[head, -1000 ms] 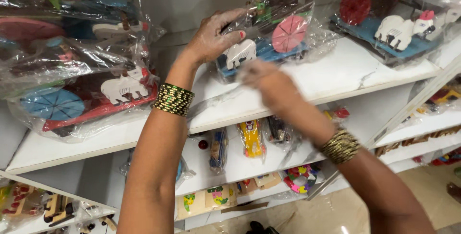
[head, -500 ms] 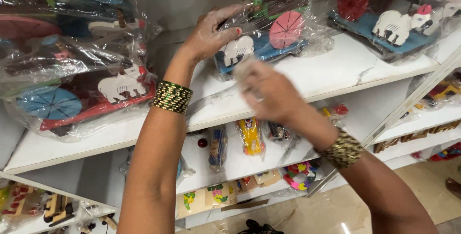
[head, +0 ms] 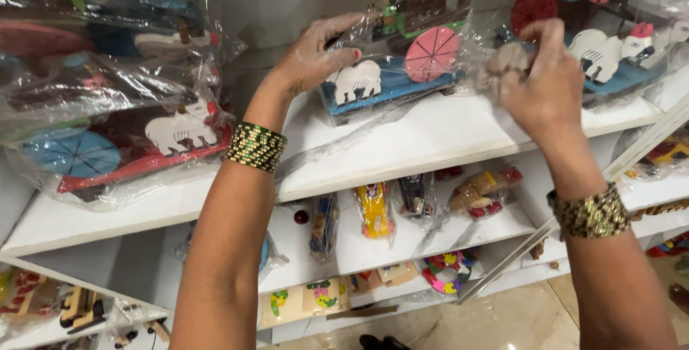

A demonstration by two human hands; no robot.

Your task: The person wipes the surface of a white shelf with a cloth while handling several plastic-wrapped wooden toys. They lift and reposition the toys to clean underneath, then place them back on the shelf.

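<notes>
My left hand (head: 316, 52) grips the left end of a plastic-wrapped wooden bullock-cart toy (head: 402, 56) with a blue base, white bull and pink wheel, standing on the white top shelf (head: 430, 142). My right hand (head: 545, 81) is raised to the right of that toy, with a crumpled grey-brown cloth (head: 506, 63) pinched in its fingers. The cloth is close to the toy's right end. Both wrists wear beaded bangles.
A similar wrapped cart toy (head: 617, 41) stands at the right of the shelf, and larger wrapped carts (head: 108, 142) are stacked at the left. Lower shelves hold small wrapped toys (head: 373, 210) and colourful puzzles (head: 445, 271). Tiled floor lies below.
My right hand has moved from the shelf in front of the toy up and to the right with the cloth. My left hand has kept its hold on the toy.
</notes>
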